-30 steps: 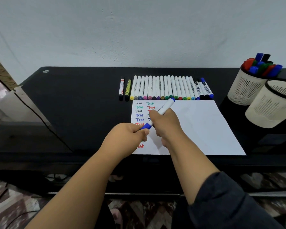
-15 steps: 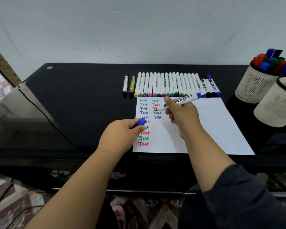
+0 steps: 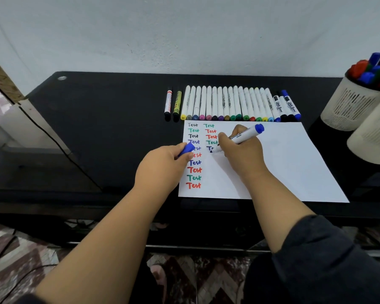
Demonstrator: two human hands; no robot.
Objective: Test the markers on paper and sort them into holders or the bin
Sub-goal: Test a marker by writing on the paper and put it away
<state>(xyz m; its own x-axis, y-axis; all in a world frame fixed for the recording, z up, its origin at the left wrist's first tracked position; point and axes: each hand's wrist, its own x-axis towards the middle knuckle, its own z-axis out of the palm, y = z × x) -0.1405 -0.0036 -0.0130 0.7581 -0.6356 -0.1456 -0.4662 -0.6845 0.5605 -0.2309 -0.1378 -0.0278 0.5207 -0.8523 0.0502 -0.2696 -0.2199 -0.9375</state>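
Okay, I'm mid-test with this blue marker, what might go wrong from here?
The right hand lies on the paper beside fresh words, so it may smear ink. The left hand only pinches the cap at its fingertips; it might slip and fall to the floor. The marker row lies right at the paper's far edge, so a nudge could scatter it.

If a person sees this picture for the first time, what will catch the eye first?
First, the white paper on the black desk, with "Test" written in several colours. There the right hand writes with a blue marker, and the left hand holds its cap. Behind the paper lies a row of markers.
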